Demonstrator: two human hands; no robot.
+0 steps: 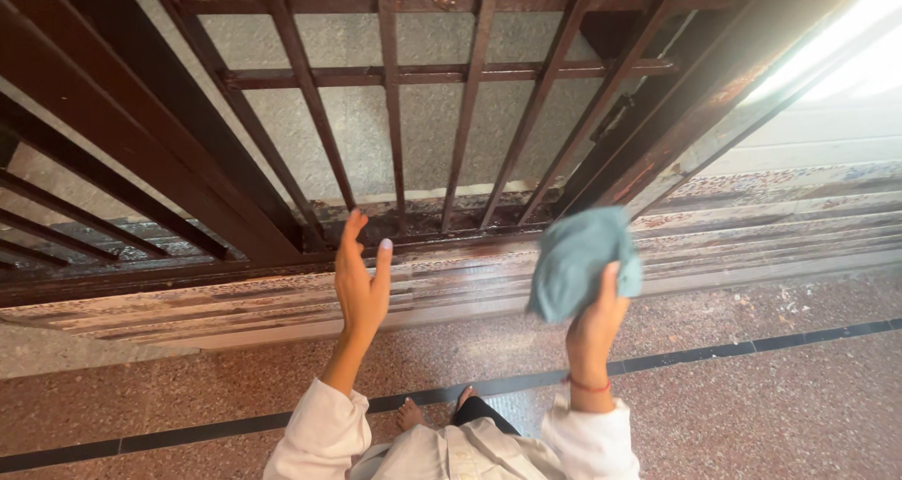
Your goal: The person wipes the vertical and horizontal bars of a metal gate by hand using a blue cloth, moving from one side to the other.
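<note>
My right hand (594,325) is raised and closed around a crumpled blue-green cloth (575,259), held in front of the lower frame of a barred window. My left hand (362,278) is lifted beside it with fingers straight and apart, holding nothing, its fingertips near the bottom rail of the dark brown metal grille (390,114). Both arms wear white sleeves, and a red thread circles my right wrist. The worn, peeling window sill (282,297) runs across behind both hands.
Frosted glass sits behind the bars. A second barred panel (85,161) angles off to the left. Bright light comes through a gap at the upper right. Below is a speckled reddish stone floor (752,395) with dark inlay strips, and my bare feet (413,412) show.
</note>
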